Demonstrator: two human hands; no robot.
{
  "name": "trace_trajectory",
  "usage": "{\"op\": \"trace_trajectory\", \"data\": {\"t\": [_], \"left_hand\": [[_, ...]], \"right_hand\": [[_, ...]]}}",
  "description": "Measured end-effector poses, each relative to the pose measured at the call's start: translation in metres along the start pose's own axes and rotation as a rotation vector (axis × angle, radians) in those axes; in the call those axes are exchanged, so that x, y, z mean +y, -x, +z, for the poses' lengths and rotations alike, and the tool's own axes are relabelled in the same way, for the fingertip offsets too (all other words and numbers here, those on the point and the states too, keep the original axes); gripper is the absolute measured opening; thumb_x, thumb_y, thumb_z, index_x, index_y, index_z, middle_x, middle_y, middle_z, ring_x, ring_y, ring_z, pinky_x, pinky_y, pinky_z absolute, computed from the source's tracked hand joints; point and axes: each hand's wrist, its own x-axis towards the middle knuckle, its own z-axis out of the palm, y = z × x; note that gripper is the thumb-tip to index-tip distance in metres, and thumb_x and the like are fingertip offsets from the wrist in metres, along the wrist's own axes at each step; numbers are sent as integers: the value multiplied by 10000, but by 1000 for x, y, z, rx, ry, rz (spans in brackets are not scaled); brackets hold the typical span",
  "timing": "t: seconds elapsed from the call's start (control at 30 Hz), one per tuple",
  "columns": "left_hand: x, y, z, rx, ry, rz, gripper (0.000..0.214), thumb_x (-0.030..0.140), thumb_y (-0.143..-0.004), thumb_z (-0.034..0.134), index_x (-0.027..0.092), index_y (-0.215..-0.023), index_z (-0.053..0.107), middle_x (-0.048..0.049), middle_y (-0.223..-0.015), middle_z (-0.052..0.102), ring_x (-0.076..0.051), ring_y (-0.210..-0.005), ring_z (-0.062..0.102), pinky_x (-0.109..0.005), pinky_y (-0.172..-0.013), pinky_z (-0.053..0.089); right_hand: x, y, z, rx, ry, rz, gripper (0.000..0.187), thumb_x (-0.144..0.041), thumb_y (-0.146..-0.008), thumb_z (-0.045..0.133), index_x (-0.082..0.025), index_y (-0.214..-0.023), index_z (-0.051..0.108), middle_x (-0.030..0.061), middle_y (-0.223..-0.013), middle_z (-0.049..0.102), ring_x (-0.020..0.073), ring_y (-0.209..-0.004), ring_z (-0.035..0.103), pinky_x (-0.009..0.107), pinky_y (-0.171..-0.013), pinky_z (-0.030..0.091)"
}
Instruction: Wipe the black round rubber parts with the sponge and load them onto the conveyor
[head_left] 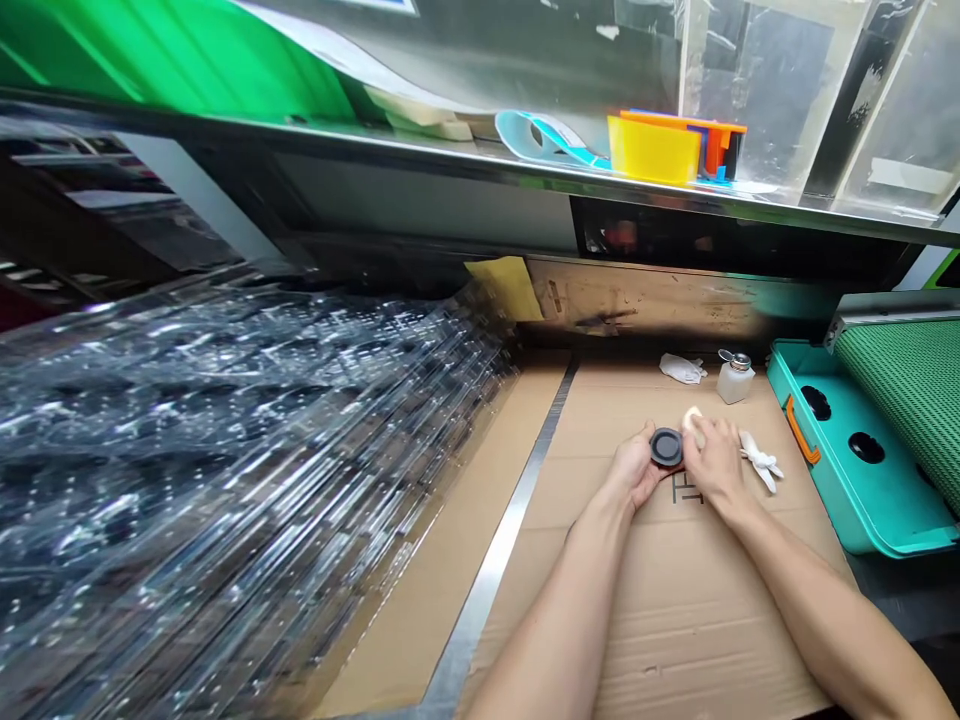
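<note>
My left hand (636, 470) grips a small round black disc (666, 446) just above the cardboard sheet (675, 600). My right hand (712, 455) is closed on a small pale wad (691, 417), pressed at the disc's right edge. Both hands meet over the middle of the cardboard. A twisted white cloth (761, 460) lies just right of my right hand.
A small white dispenser bottle (733, 378) and a crumpled white wipe (682, 368) lie beyond the hands. A teal tray (855, 470) with black parts stands at right, beside a green belt (911, 390). Stacked clear plastic trays (225, 480) fill the left. A yellow bin (654, 150) sits on the shelf.
</note>
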Motion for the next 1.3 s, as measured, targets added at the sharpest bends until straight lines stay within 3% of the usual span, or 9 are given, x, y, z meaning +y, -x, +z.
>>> {"op": "trace_trajectory", "data": {"t": [0.1, 0.27, 0.33, 0.57, 0.7, 0.9, 1.07, 1.17, 1.3], "left_hand": [[2, 2, 0, -50, -29, -3, 405, 344, -1041, 357, 103, -869, 634, -122, -787, 715, -194, -692, 695, -340, -663, 597], [0, 0, -2, -70, 12, 72, 329, 325, -1025, 426, 107, -906, 641, -92, -790, 710, -174, -691, 679, -319, -684, 593], [-2, -1, -3, -80, 4, 80, 330, 333, -1021, 436, 96, -928, 647, -106, -811, 711, -187, -717, 688, -324, -689, 592], [-12, 5, 2, -69, -137, 158, 348, 376, -1015, 461, 97, -976, 666, -125, -871, 731, -197, -770, 708, -321, -718, 586], [-17, 3, 3, -78, -181, 204, 348, 393, -992, 515, 102, -893, 677, -107, -777, 724, -191, -716, 702, -290, -684, 572], [-17, 1, 2, -24, -188, 212, 388, 450, -960, 565, 97, -844, 678, -103, -727, 714, -195, -692, 708, -295, -669, 582], [-19, 4, 6, 22, -224, 167, 340, 407, -969, 558, 117, -820, 658, -86, -672, 696, -191, -656, 705, -311, -643, 602], [-18, 4, 7, 51, -176, 177, 339, 341, -1004, 481, 116, -818, 653, -86, -673, 694, -188, -663, 710, -316, -668, 609], [-15, 3, 7, 58, -115, 147, 322, 323, -1013, 455, 110, -882, 658, -84, -676, 697, -198, -685, 714, -351, -700, 615]], "right_hand": [[13, -11, -14, 14, -150, 51, 470, -343, -867, 618, -182, -1308, 583, 122, -1199, 600, 251, -1108, 583, 390, -971, 466], [0, -3, -38, -347, -187, -24, 531, -350, -772, 731, -243, -1276, 607, 72, -1196, 659, 232, -1079, 635, 342, -914, 489], [-2, -1, -42, -404, -181, -7, 483, -374, -809, 705, -271, -1273, 620, 54, -1187, 689, 232, -1072, 648, 335, -891, 489], [11, -10, -22, -349, -440, 115, 327, -430, -890, 598, -223, -1125, 692, 36, -991, 740, 194, -902, 676, 310, -817, 509], [9, -11, -11, -435, -685, 189, 360, -444, -863, 625, -162, -1081, 680, 49, -898, 735, 167, -778, 668, 250, -669, 499], [21, -18, -25, -635, -530, 137, 318, -424, -831, 669, -175, -1024, 713, 5, -764, 702, 130, -642, 610, 217, -588, 437], [25, -22, -32, -281, -94, 77, 283, -363, -928, 565, -231, -1144, 692, 42, -963, 753, 191, -873, 686, 283, -794, 491], [20, -17, -31, -201, -78, -7, 304, -359, -961, 527, -253, -1219, 648, 47, -1160, 732, 201, -1039, 684, 294, -917, 479], [9, -7, -31, -134, -128, 32, 360, -436, -989, 486, -239, -1272, 590, 55, -1143, 733, 207, -1039, 690, 285, -880, 494]]}}
